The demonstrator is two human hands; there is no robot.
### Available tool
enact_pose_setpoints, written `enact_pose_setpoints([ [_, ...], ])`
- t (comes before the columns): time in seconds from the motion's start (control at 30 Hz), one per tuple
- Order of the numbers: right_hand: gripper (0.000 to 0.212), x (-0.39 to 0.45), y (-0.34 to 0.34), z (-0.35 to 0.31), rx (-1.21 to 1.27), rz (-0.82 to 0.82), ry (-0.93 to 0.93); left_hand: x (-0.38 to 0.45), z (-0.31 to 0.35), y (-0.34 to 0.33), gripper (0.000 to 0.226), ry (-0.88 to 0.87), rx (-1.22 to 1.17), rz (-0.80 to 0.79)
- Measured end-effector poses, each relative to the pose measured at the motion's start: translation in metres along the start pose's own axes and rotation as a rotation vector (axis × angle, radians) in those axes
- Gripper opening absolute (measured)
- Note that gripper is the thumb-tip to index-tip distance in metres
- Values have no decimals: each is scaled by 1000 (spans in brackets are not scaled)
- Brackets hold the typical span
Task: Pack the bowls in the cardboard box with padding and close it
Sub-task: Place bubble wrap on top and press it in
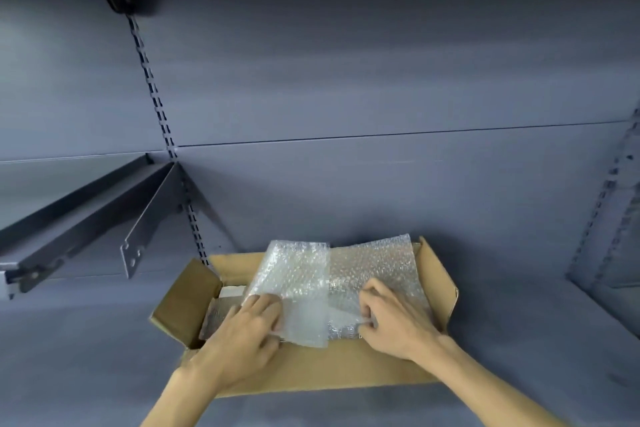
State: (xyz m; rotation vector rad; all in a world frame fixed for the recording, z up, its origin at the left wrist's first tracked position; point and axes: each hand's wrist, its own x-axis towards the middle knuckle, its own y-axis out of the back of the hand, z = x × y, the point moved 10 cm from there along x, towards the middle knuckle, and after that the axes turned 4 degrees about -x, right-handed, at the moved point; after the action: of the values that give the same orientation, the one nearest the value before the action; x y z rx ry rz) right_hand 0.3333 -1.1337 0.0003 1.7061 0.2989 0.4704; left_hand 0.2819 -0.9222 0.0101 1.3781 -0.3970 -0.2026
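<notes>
**Padding goes over the load before the flaps come down**

While both hands work the bubble wrap (pixel 332 274), the cardboard box (pixel 346 367) sits open on the grey shelf (pixel 86 357), at six o'clock in the view, its side flaps standing up at nine and three o'clock. Bowls cannot be made out; a pale edge shows under the wrap at nine o'clock inside the box, too covered to name. The step in hand looks like laying the top padding.

The left hand (pixel 249 333) lies palm down on the near left corner of the folded sheet, fingers (pixel 263 305) together and flat, pressing rather than gripping. The right hand (pixel 391 315) arches over the near right part of the wrap, fingers curled and pinching its near edge.

Next, by my reading, the wrap must be tucked down inside the walls, since its far edge rises above the rim at twelve o'clock. Only then can the flaps fold shut without trapping plastic.
</notes>
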Motion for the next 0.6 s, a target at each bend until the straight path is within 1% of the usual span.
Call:
enact_pose_setpoints([
  [0.1, 10, 0, 1, -2, 46, -23, 32, 3, -11, -5, 11, 80, -37, -26],
  [0.23, 11, 0, 0, -2, 127, -59, 60, 0, -27, -7, 16, 177, -77, -37],
  [0.33, 33, -1, -3, -1, 176, -55, 33, -5, -23, -9, 15, 168, -183, -39],
  [0.4, 43, -2, -1, -6, 220, -15, 27, -7, -16, -4, 22, 135, -336, 11],
  [0.47, 47, 0, 2, -13, 292, 25, 20, -8, -11, 4, 30, 126, -427, 99],
  [0.53, 50, 2, 6, -21, 456, 49, -18, -9, -7, 11, 31, 124, -407, 187],
  [0.6, 57, 6, 3, -25, 695, 37, -108, -10, -1, 16, 27, 96, -351, 252],
])
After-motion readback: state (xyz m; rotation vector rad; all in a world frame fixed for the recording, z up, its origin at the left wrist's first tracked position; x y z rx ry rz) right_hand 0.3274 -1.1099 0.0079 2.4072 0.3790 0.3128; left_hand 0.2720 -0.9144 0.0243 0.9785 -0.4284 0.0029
